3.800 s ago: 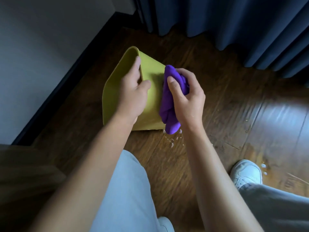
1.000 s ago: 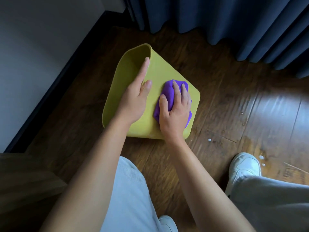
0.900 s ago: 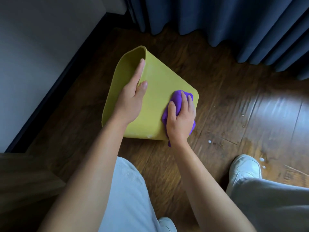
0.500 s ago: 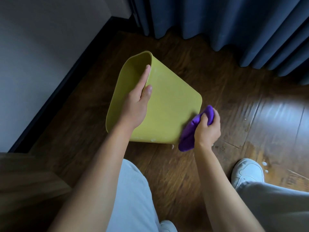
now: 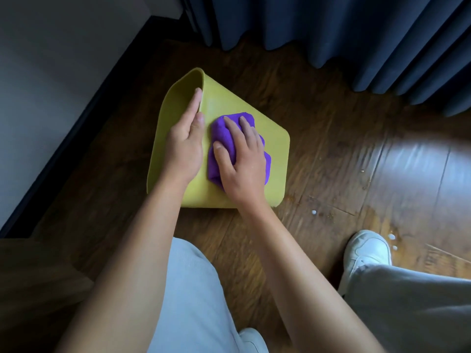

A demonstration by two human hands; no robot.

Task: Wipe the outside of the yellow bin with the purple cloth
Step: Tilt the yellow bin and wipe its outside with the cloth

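Note:
The yellow bin (image 5: 275, 151) lies on its side on the wooden floor, its mouth turned to the left. My left hand (image 5: 184, 146) grips the rim, fingers reaching inside and thumb on the outer wall. The purple cloth (image 5: 219, 136) is bunched flat against the upward-facing outer wall. My right hand (image 5: 242, 159) presses down on the cloth with the fingers spread over it, close beside my left thumb. Most of the cloth is hidden under that hand.
Dark blue curtains (image 5: 356, 34) hang along the back. A white wall with a black skirting board (image 5: 63, 154) runs down the left. Water drops (image 5: 314, 212) dot the floor right of the bin. My knees and a white shoe (image 5: 367, 253) are below.
Half a second ago my right hand held the cloth at the bin's lower right corner; it has moved up and left onto the broad outer wall. My left hand still grips the rim.

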